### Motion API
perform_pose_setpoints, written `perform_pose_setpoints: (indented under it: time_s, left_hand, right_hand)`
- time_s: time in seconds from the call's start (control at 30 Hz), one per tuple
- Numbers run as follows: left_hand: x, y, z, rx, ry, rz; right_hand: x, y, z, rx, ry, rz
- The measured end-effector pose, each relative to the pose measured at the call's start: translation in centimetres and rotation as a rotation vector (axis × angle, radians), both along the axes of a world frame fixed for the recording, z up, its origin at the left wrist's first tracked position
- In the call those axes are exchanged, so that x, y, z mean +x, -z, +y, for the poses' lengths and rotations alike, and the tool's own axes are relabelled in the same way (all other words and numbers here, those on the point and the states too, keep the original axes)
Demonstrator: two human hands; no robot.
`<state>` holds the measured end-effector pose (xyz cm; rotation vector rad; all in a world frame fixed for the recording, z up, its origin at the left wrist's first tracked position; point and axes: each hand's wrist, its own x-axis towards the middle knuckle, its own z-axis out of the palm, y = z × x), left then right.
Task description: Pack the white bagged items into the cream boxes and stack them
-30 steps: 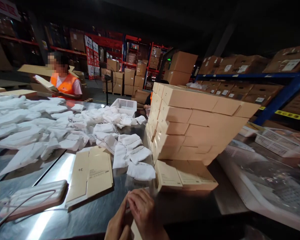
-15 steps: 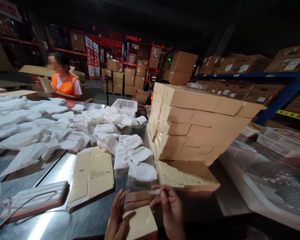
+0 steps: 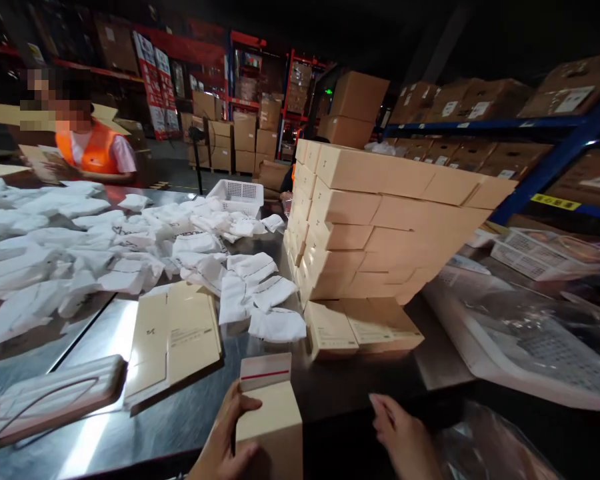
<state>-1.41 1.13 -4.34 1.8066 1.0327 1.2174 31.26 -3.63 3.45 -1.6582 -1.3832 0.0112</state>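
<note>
Small tan carton (image 3: 270,420) sits at the near edge of the steel table (image 3: 190,413), right in front of you, with its flap (image 3: 265,371) standing up and a red strip showing across it — so the box is not closed. Your left hand (image 3: 225,443) wraps the carton's left side, thumb across the front face; your right hand (image 3: 405,437) is off it, well to the right, fingers loosely spread and holding nothing. With only one hand steadying a light box that close to the edge, I'd judge a nudge toward you could tip it off the table, and the raised flap could crease if you press down on it unevenly. If that strip is adhesive, a stray touch might stick the flap crooked. Just beyond the carton lie the flat unfolded blanks (image 3: 175,337) on the left and two finished boxes (image 3: 363,330) lying flat on the right, with loose white pouches (image 3: 275,320) between — a pouch could easily be dragged along by a sleeve. Behind those, the tall stack of boxes (image 3: 375,227) looks uneven at its right corner, and a bump from your free hand may shift it. A person in an orange vest (image 3: 93,150) works at the far end, well apart from you.
</note>
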Motion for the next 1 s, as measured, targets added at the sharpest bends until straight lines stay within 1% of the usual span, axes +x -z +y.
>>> perform_pose_setpoints:
  time_s: [0.03,0.1,0.13,0.2,0.27,0.3,0.33,0.37,0.43,0.5,0.57,0.63,0.7,0.77,0.8,0.87,1.0]
  left_hand:
    - [0.0,0.0,0.1,0.018,0.0,-0.002]
    - [0.1,0.2,0.1,0.05,-0.029,-0.016]
    - [0.2,0.4,0.1,0.062,-0.053,-0.026]
    - [0.4,0.9,-0.1,0.084,-0.096,-0.059]
    - [0.7,1.4,-0.4,0.114,-0.146,-0.097]
    - [0.8,1.6,-0.5,0.133,-0.18,-0.116]
    - [0.9,1.6,-0.7,0.155,-0.222,-0.14]
    - [1.1,1.4,-0.9,0.174,-0.262,-0.172]
    - [1.4,0.4,-1.2,0.206,-0.297,-0.256]
    - [1.7,-1.3,-1.4,0.256,-0.27,-0.346]
    - [1.9,-3.1,-1.4,0.272,-0.218,-0.364]
    - [1.8,-4.6,-1.4,0.24,-0.154,-0.289]
    - [1.5,-5.5,-1.2,0.22,-0.075,-0.167]
    - [1.4,-5.8,-1.0,0.267,-0.02,-0.101]
    - [1.4,-5.7,-0.8,0.302,-0.016,-0.1]
    - [1.5,-5.4,-0.7,0.354,-0.041,-0.14]
    - [2.0,-4.8,-0.7,0.382,-0.079,-0.181]
  right_hand:
    - [-1.7,0.6,0.9,-0.018,-0.092,0.042]
    - [-5.6,1.9,2.9,-0.071,-0.391,0.293]
    - [-7.6,2.5,3.8,-0.047,-0.472,0.388]
    - [-10.7,3.4,5.1,-0.101,-0.658,0.53]
    - [-12.6,3.8,5.4,-0.165,-0.771,0.625]
    - [-13.0,3.9,5.3,-0.177,-0.8,0.668]
    - [-13.3,4.0,5.1,-0.156,-0.809,0.703]
    - [-13.3,4.1,4.9,-0.114,-0.817,0.721]
    - [-13.2,4.2,4.4,0.014,-0.825,0.702]
    - [-12.9,4.1,4.2,0.126,-0.824,0.608]
    - [-12.6,3.8,4.2,0.169,-0.833,0.504]
    - [-12.3,3.3,4.4,0.166,-0.851,0.449]
    - [-12.2,2.9,4.5,0.172,-0.857,0.439]
    - [-12.2,2.6,4.5,0.186,-0.857,0.428]
    - [-12.2,2.6,4.4,0.192,-0.858,0.419]
    - [-12.2,2.6,4.4,0.203,-0.866,0.391]
    - [-11.9,2.5,4.3,0.208,-0.878,0.323]
